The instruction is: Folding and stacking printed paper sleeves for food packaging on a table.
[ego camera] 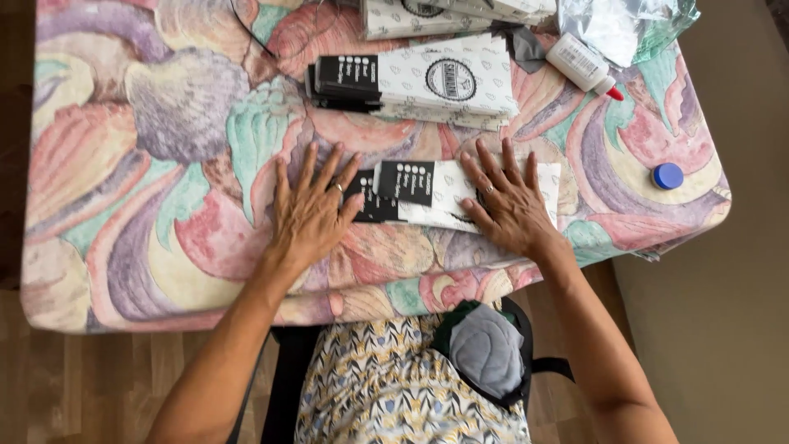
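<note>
A flat white paper bag with a black end panel (423, 191) lies on the flower-patterned tablecloth (148, 164) near the table's front edge. My left hand (311, 212) rests palm down, fingers spread, on the cloth and touches the bag's black left end. My right hand (508, 199) presses flat on the right half of the bag, fingers spread. A ring shows on each hand. Neither hand grips anything.
A stack of similar black-and-white bags (419, 82) lies further back, with more bags (452, 12) at the far edge. A white glue bottle with a red tip (583, 64), crumpled clear plastic (625, 25) and a blue cap (667, 175) lie at the right. The table's right edge is close.
</note>
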